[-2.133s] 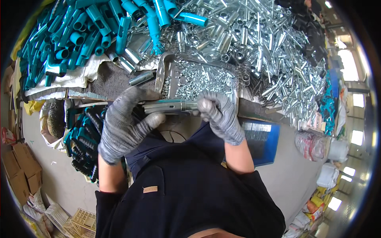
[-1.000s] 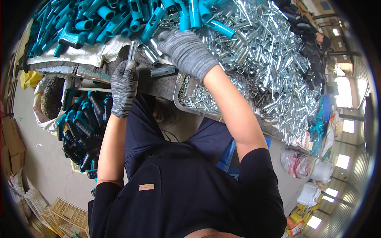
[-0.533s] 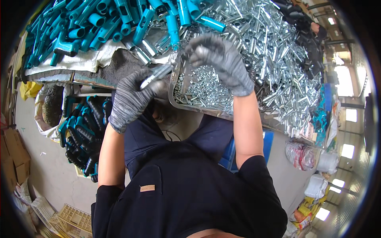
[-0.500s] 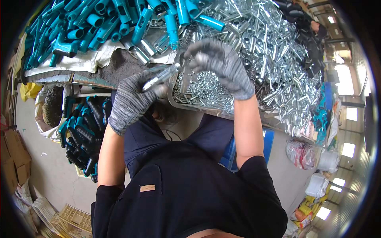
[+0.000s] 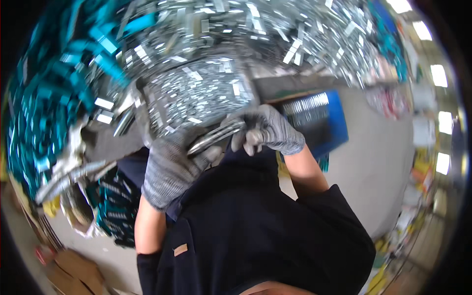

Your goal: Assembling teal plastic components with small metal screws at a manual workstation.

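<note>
Both my hands wear grey knitted gloves and meet in front of my lap, just on the near side of a metal tray point(image 5: 251, 91) of small shiny parts. My left hand point(image 5: 174, 164) is closed round a shiny metal tube point(image 5: 214, 138), which slants up to the right. At the tube's far end, the curled fingers of my right hand point(image 5: 269, 130) close on it. Whether a smaller piece sits in those fingers is hidden by blur.
Teal tubular parts point(image 5: 46, 105) lie heaped at the left of the bench. Loose metal tubes and pins point(image 5: 319, 34) spread behind the tray. A blue container point(image 5: 338, 120) stands by my right arm; black-and-teal pieces point(image 5: 117, 204) sit low on the left.
My right hand has come from above the tray to the tube's end. The view has swung, so the tray and bench appear farther left. My left hand still holds the tube.
</note>
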A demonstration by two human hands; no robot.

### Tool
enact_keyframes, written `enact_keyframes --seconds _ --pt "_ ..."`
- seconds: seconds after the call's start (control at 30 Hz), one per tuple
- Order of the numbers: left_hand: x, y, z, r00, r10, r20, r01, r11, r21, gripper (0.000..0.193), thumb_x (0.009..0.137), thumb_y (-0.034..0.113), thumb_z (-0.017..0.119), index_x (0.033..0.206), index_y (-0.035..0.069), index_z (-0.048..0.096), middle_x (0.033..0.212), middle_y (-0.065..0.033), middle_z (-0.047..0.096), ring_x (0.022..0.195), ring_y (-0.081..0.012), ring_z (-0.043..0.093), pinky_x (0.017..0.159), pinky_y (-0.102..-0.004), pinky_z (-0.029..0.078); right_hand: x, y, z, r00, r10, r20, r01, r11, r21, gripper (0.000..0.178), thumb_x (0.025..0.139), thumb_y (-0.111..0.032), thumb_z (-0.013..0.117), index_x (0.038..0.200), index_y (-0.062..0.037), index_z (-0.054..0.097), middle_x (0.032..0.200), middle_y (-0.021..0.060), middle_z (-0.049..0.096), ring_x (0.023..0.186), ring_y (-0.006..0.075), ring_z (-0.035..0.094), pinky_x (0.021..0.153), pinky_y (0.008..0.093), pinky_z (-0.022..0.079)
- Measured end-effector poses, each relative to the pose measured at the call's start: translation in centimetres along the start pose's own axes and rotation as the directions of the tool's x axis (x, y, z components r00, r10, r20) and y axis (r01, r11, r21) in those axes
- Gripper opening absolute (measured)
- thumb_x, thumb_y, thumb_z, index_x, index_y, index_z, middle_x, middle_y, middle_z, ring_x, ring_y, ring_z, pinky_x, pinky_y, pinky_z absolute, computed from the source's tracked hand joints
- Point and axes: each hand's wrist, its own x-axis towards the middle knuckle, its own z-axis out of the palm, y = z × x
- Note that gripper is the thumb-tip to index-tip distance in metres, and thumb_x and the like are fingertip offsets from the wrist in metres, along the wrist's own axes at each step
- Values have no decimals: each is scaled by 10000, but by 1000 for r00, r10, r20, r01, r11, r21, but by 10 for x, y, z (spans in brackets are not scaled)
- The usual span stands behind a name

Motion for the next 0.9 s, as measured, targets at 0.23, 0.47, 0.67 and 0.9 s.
enact_keyframes --seconds 0.23,0.47,0.67,0.9 --pt "14 -37 48 937 -317 -148 118 684 -720 406 905 361 640 1099 8 589 665 -5 574 462 -71 456 414 -213 348 -120 162 -162 780 155 -607 47 952 302 356 876 -303 674 1088 -18 655 803 64 667 605 119 599 484 197 413" --pt "24 -49 57 901 -381 -207 130 691 -711 226 911 223 610 1041 37 620 1009 -103 633 862 -159 579 715 -247 492 -178 330 -307 82 140 -987 180 972 152 165 846 -120 698 985 -37 668 756 61 636 517 137 547 411 293 375" --pt "26 -45 50 880 -449 -157 225 683 -695 345 905 341 604 1059 32 617 711 -60 601 454 -93 474 366 -216 356 -119 332 -357 68 -318 -946 -667 690 -280 216 791 -126 730 996 -83 676 805 94 675 679 193 614 637 334 515" --pt "33 -41 62 865 -441 -240 200 742 -640 330 944 335 537 1029 28 624 621 -3 506 376 -47 341 323 -184 245 -130 357 -411 233 -197 -952 -414 866 -280 221 758 -134 774 925 -32 671 847 114 689 751 182 621 739 337 519"
